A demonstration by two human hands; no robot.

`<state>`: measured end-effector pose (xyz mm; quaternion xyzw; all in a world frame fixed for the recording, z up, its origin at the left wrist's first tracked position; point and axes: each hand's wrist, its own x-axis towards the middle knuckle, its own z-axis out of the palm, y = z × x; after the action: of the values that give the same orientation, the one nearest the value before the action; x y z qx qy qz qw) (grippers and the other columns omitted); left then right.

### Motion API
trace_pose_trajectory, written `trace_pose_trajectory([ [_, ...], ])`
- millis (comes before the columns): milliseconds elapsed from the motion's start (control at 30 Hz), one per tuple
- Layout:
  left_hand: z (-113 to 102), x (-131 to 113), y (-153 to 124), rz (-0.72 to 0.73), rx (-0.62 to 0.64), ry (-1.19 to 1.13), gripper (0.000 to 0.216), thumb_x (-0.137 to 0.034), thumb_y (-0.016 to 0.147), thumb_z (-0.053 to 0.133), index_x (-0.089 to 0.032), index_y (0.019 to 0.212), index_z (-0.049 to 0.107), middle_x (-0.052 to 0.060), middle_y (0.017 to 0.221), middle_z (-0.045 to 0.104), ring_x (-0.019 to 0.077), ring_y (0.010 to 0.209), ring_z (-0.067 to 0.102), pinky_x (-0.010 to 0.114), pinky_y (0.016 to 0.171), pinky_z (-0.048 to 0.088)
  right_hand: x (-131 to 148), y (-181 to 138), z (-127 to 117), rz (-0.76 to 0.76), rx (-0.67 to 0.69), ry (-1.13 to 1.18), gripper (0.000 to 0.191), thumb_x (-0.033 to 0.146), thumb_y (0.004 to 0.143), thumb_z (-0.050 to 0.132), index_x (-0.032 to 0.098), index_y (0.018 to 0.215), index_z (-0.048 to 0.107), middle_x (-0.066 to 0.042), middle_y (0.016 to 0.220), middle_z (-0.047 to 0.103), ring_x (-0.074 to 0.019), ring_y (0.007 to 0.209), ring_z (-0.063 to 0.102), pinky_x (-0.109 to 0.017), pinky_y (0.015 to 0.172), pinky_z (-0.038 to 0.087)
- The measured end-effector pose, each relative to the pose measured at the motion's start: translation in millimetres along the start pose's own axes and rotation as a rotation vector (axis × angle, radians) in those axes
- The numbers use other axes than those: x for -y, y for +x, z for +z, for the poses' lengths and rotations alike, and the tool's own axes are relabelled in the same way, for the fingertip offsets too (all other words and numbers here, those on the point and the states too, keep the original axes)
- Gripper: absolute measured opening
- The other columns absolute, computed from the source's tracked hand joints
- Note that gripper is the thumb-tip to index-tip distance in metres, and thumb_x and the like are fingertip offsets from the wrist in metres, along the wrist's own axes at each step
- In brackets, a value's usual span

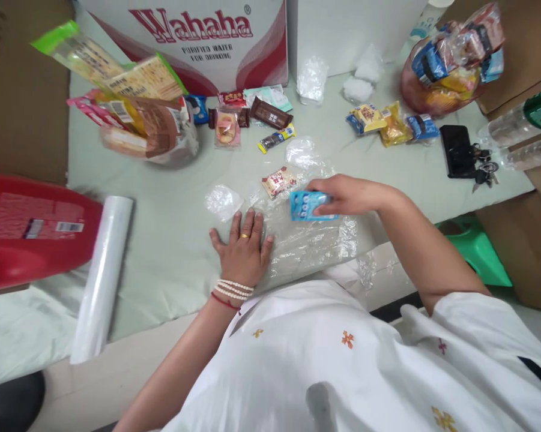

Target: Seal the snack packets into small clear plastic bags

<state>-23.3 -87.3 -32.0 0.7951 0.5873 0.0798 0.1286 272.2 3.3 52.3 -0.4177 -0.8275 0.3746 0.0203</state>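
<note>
My left hand [243,249] lies flat with its fingers spread, on the left edge of a clear plastic sheet [297,252] on the table. My right hand [353,195] grips a small blue snack packet [301,206] above the sheet; part of the packet is hidden by the fingers. Just beyond the hands, a small cream and red wrapped snack [278,181] rests on the plastic. A crumpled clear piece of plastic [224,201] lies past my left fingertips, and another crumpled piece [301,152] sits farther back.
A full snack bag [162,129] stands back left, a bowl of snacks [432,90] back right. Several wrapped snacks [270,113] lie before the Wahaha box [198,48]. At left are a plastic film roll [101,279] and red container [36,231]; at right, a phone [457,151] and keys [484,168].
</note>
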Motion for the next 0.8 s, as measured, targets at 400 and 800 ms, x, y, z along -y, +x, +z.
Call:
trace_pose_trajectory([
  [400,-2,28,-18,0.065,-0.207,0.032,0.057,-0.04,0.098,0.053,-0.029,0.154,0.05,0.014,0.166,0.04,0.0379,0.16,0.018,0.069,0.125,0.003,0,4,14,-0.015,-0.287,-0.201,0.045,0.049,0.096,0.062,0.018,0.129,0.066,-0.017,0.13,0.063,-0.0342,0.121,0.051,-0.046,0.102,0.042],
  [800,-21,65,-8,0.507,0.191,-0.226,0.028,-0.032,0.102,0.045,-0.025,0.107,0.071,0.008,0.14,0.069,0.0238,0.137,0.058,0.053,0.126,0.024,-7,-98,118,0.01,-0.364,0.194,0.022,0.043,0.101,0.054,0.035,0.102,0.075,-0.009,0.122,0.071,-0.0297,0.121,0.062,-0.054,0.108,0.049],
])
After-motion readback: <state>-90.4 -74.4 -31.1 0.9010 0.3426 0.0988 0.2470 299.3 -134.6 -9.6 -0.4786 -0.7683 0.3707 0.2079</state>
